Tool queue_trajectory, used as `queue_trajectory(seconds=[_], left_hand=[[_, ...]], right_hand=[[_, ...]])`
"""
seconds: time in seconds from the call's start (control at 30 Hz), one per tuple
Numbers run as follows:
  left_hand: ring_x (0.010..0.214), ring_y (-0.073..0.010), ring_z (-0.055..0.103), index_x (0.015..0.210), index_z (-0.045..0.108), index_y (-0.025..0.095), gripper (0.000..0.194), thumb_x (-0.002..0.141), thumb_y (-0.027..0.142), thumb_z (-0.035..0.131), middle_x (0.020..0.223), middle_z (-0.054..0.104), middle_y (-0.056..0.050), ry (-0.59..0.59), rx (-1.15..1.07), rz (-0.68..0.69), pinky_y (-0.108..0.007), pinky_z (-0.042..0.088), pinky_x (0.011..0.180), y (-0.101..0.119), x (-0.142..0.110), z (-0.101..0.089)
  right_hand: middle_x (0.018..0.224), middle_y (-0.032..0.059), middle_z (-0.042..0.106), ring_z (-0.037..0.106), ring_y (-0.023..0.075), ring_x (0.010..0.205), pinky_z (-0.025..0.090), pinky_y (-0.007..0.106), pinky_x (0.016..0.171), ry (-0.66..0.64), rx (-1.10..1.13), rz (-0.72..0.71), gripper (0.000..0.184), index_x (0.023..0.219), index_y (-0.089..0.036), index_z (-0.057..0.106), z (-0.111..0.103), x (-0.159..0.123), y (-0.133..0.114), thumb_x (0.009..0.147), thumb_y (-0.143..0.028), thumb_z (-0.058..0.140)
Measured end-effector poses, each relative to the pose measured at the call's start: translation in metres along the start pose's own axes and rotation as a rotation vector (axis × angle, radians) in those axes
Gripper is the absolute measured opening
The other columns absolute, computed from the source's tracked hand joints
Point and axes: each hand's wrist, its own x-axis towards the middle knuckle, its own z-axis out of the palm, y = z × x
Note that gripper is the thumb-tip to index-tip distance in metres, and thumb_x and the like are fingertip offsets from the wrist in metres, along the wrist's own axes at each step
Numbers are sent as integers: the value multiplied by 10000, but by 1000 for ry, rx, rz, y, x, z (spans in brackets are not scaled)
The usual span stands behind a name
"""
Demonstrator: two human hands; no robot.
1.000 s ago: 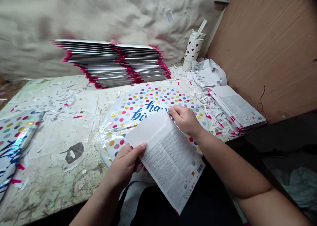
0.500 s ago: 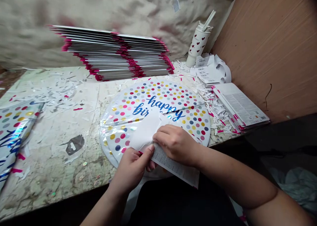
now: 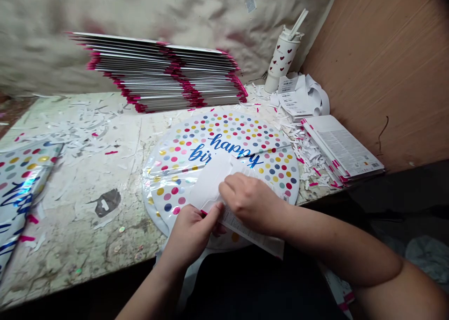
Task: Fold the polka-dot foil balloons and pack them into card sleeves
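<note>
While the left hand [image 3: 192,231] pinches the printed envelope [image 3: 209,184], right hand [image 3: 249,202] curled over it, right grip unclear

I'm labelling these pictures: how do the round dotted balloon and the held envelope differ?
Shape: the round balloon is circular; the envelope has straight edges and corners.
Print: the balloon carries coloured dots and blue lettering, the envelope small dark text.
Pose: the balloon lies on the table; the left hand holds the envelope over it.
Both are mostly white.
</note>
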Motion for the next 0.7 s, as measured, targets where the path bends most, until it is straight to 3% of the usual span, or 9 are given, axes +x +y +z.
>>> queue_trajectory(seconds=[0.1, 0.17, 0.2, 0.3, 0.33, 0.4, 0.53, 0.63, 0.7], left_hand=[[523, -170, 589, 496, 674, 133, 474, 775, 493, 540, 506, 656, -83, 24, -42, -22, -247, 454, 558, -5, 2, -5], [515, -167, 595, 486, 659, 132, 446, 758, 475, 574, 499, 652, -80, 106, -112, -33, -244, 467, 557, -6, 3, -6], [507, -164, 596, 518, 664, 130, 412, 746, 467, 594, 505, 654, -72, 158, -172, -39, -244, 474, 548, -6, 4, -4], [539, -173, 620, 710, 690, 129, 312, 707, 439, 649, 587, 683, -54, 257, -345, -18, -261, 503, 549, 2, 1, 5], [561, -177, 629, 736, 690, 131, 301, 699, 428, 659, 615, 692, -54, 260, -366, -4, -266, 510, 560, 5, -1, 8], [579, -178, 632, 685, 688, 134, 275, 702, 407, 660, 632, 697, -58, 245, -348, 28, -269, 513, 591, 11, -7, 12], [576, -174, 625, 573, 678, 162, 276, 718, 393, 638, 570, 679, -38, 234, -262, 46, -263, 501, 626, 19, -18, 13], [598, -187, 626, 514, 667, 178, 318, 717, 419, 624, 562, 674, -41, 168, -173, 31, -251, 490, 596, 19, -22, 12], [618, -196, 628, 471, 653, 185, 355, 712, 445, 621, 566, 672, -44, 150, -124, 24, -246, 490, 595, 14, -24, 7]], right_hand=[[758, 100, 573, 516, 200, 681, 417, 319, 592, 119, -87, 362, 151, 796, -142, 551, -8, -11, 42, 816, -110, 405], [920, 183, 581, 545, 277, 833, 443, 408, 675, 196, -138, 601, 212, 986, -98, 542, -15, -22, 64, 823, -127, 409], [1052, 211, 559, 529, 317, 956, 443, 456, 742, 194, -111, 629, 308, 1114, -93, 497, -17, -27, 68, 819, -168, 449], [1407, 147, 345, 326, 326, 1276, 350, 496, 987, 19, 149, 331, 760, 1387, -176, 240, -16, -36, 47, 737, -313, 610], [1456, 123, 274, 259, 316, 1321, 304, 498, 1034, -38, 235, 199, 850, 1417, -193, 175, -14, -36, 35, 716, -341, 633], [1486, 112, 208, 191, 312, 1353, 234, 502, 1079, -54, 376, 96, 924, 1432, -198, 148, -10, -31, 13, 691, -409, 658], [1274, 120, 509, 500, 265, 1128, 434, 385, 923, 141, 664, 335, 857, 1339, -193, 361, -11, -7, 3, 631, -558, 679], [943, 27, 657, 607, 153, 821, 476, 256, 754, 214, 709, 374, 393, 1089, -213, 579, -11, 11, 21, 761, -424, 622], [890, 11, 669, 603, 126, 816, 455, 224, 782, 224, 621, 388, 173, 906, -203, 638, -14, 9, 47, 849, -317, 522]])
